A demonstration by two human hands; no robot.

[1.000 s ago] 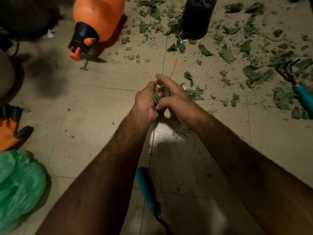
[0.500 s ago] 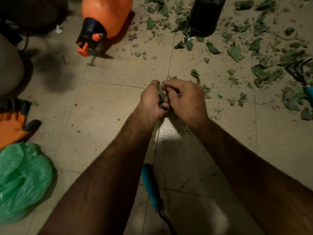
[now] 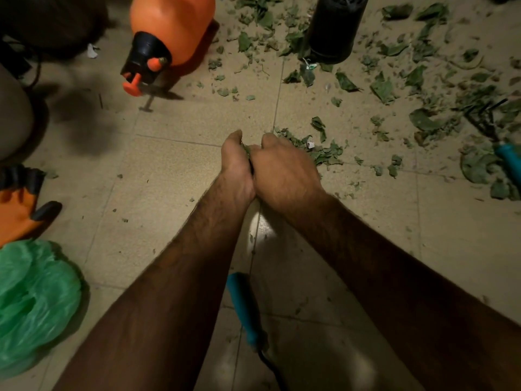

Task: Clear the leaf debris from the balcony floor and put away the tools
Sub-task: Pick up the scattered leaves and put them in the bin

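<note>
Nearest in, a teal tool handle (image 3: 245,309) lies on the speckled beige tile floor (image 3: 169,179), six o'clock from the hands. The left hand (image 3: 235,162) and right hand (image 3: 282,170) are pressed side by side with fingers curled, squeezing crumpled leaf scraps (image 3: 247,149) that peek out green between them. At eight o'clock sits a crinkly green plastic bag (image 3: 31,300), and at nine an orange glove (image 3: 17,210) tipped in black. Just beyond the right hand, at two o'clock, lies a heap of torn leaves (image 3: 321,152). Farther out, leaf debris (image 3: 383,88) scatters from twelve to three, round a black cylindrical pot (image 3: 335,26) at one and a teal-handled rake (image 3: 507,156) at three. A smooth orange sprayer (image 3: 172,26) lies tipped at eleven.
</note>
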